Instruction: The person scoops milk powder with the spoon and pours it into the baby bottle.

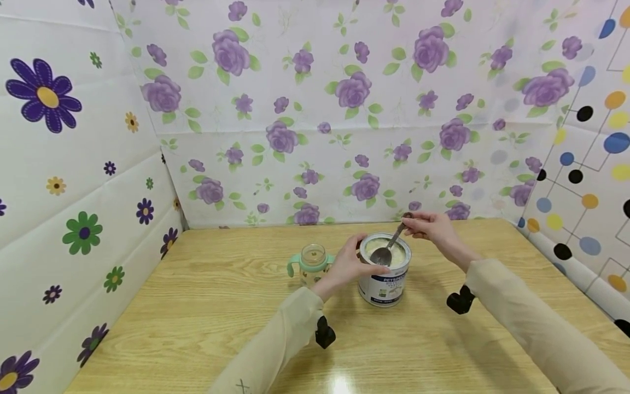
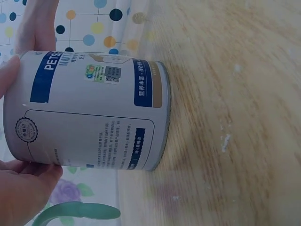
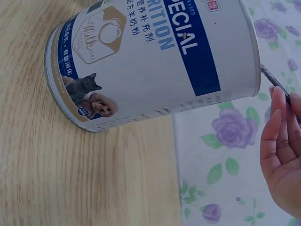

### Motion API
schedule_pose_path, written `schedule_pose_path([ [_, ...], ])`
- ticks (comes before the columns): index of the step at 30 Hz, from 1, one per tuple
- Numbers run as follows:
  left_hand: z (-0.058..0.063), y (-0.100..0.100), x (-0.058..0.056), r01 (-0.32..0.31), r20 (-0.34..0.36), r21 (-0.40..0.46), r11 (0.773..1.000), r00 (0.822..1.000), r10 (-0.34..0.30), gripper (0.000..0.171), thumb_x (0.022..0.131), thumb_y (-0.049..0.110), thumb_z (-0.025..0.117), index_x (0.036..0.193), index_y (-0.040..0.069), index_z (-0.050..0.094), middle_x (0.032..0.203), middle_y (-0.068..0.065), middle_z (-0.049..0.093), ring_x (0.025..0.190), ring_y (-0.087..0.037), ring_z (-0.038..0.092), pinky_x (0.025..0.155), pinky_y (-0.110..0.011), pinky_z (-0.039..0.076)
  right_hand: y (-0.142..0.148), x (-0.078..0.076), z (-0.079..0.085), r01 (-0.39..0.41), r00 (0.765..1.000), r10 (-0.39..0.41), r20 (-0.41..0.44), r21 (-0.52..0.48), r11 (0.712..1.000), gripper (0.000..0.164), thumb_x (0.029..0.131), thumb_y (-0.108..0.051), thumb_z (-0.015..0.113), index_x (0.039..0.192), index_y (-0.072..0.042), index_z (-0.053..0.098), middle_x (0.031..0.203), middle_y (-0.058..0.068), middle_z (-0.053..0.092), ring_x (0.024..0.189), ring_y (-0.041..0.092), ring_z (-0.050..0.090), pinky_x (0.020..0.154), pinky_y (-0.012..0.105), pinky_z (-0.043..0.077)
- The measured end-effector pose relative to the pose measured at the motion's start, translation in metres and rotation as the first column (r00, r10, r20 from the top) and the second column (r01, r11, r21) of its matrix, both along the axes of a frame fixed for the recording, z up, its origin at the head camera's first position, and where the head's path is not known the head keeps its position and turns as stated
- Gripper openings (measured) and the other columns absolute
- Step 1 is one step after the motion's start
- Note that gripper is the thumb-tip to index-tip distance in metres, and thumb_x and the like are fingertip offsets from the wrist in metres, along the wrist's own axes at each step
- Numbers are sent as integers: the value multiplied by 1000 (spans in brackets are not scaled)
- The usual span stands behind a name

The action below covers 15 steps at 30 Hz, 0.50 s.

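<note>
A white and blue tin of pet milk powder (image 1: 383, 289) stands open at the top on the table, pale powder (image 1: 376, 244) showing inside its rim. My left hand (image 1: 348, 265) grips the tin near the top, thumb and fingers spread around its side. With my right hand (image 1: 434, 232) I pinch the dark handle of a metal spoon (image 1: 381, 256) above the far right of the rim. The spoon slants down to the left, its bowl over the powder within the tin's mouth. In the right wrist view the tin (image 3: 155, 61) hides the spoon's bowl.
A clear baby bottle with a mint-green collar and handles (image 1: 311, 269) stands just left of the tin, partly behind my left hand. The wooden table (image 1: 206, 306) meets a flowered cloth wall (image 1: 275, 180) at the back, with patterned cloth at both sides.
</note>
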<state>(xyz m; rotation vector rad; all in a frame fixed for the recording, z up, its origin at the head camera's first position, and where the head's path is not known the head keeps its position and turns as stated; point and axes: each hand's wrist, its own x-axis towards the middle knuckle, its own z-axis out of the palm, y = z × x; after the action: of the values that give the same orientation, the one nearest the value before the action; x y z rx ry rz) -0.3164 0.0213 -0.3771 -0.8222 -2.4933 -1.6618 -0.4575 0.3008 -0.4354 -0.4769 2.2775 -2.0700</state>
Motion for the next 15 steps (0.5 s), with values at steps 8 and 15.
schedule_pose_path([
  [8,-10,4,-8,-20,-17,22,1000,1000,21,74,44,40,63,106,20,29,99,4,35,87,-14,37,62,-34,34,-71,127,119,63,997,-58,-47,111,992,33,69,-18,50,91,6,47,76,18,51,67,27,48,53,33,39],
  [15,-11,4,-8,-31,-24,47,998,999,32,72,43,40,64,105,24,30,96,7,37,87,-15,38,64,-32,34,-65,117,120,21,965,-1,-262,75,997,24,67,-14,52,84,4,51,69,17,53,58,26,50,49,32,39],
])
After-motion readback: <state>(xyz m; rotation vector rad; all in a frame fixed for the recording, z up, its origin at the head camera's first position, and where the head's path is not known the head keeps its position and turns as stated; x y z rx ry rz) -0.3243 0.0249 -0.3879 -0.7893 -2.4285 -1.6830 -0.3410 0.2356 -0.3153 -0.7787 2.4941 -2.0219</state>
